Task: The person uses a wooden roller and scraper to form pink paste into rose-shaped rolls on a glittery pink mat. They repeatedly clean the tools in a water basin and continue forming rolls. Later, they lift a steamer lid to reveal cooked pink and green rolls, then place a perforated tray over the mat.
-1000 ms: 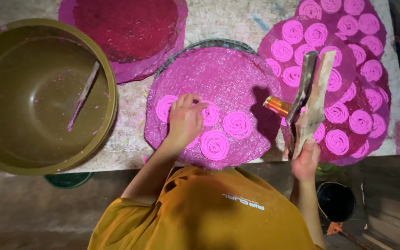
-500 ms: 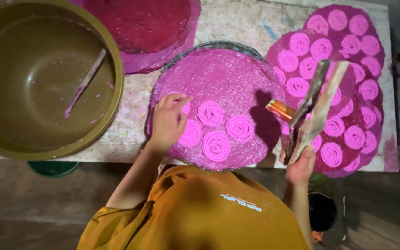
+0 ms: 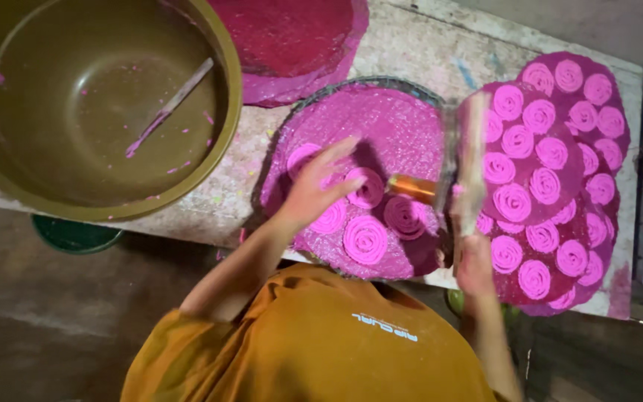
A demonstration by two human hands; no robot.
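Beside the olive-brown basin (image 3: pixel 91 104) flecked with pink, a magenta round tray (image 3: pixel 381 126) carries pink spiral coils (image 3: pixel 365 239), an orange-nozzled press (image 3: pixel 455 167) sits right of it, and the shirt (image 3: pixel 314 350) is mustard-orange.

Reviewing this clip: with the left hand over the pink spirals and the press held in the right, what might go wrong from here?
1. The left hand hovers low over the soft pink spirals on the round mat; a brush could flatten one.
2. The press in the right hand looks blurred; a swing might smear the filled mat beside it.
3. That filled mat reaches the table edge and could slide off.
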